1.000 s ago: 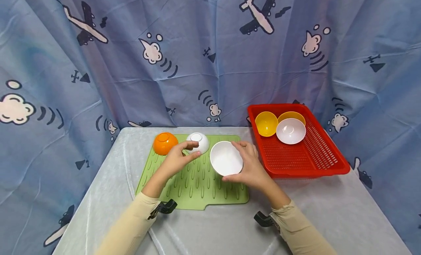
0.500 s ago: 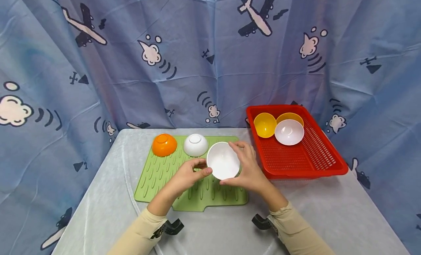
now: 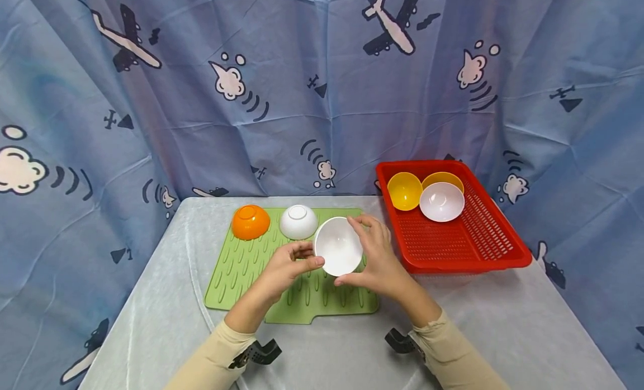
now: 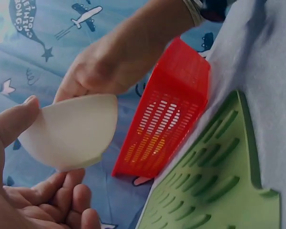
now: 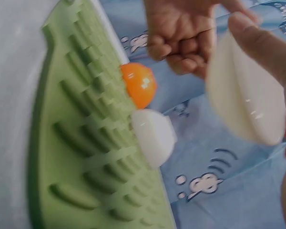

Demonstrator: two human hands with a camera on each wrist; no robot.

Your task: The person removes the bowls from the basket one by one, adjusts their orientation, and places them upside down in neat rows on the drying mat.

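Note:
A white bowl (image 3: pixel 338 247) is held up above the green drying mat (image 3: pixel 241 278), its inside facing the head camera. My right hand (image 3: pixel 374 258) grips it from the right, fingers at the upper rim and thumb at the lower side. From the left, my left hand (image 3: pixel 289 270) pinches the same bowl; the left wrist view shows the thumb (image 4: pixel 19 119) at the rim and fingertips under the base. At the mat's back edge an orange bowl (image 3: pixel 250 222) and another white bowl (image 3: pixel 299 222) lie upside down.
To the right stands a red perforated basket (image 3: pixel 453 265). Inside it are a yellow bowl (image 3: pixel 405 191), a second yellow bowl (image 3: pixel 445 177) and a white bowl (image 3: pixel 441 202). A patterned blue curtain (image 3: pixel 282 144) hangs behind the pale-covered table (image 3: pixel 342 356).
My left hand has come from near the overturned white bowl to the held bowl and taken hold of its left side. The held bowl has shifted slightly left with my right hand.

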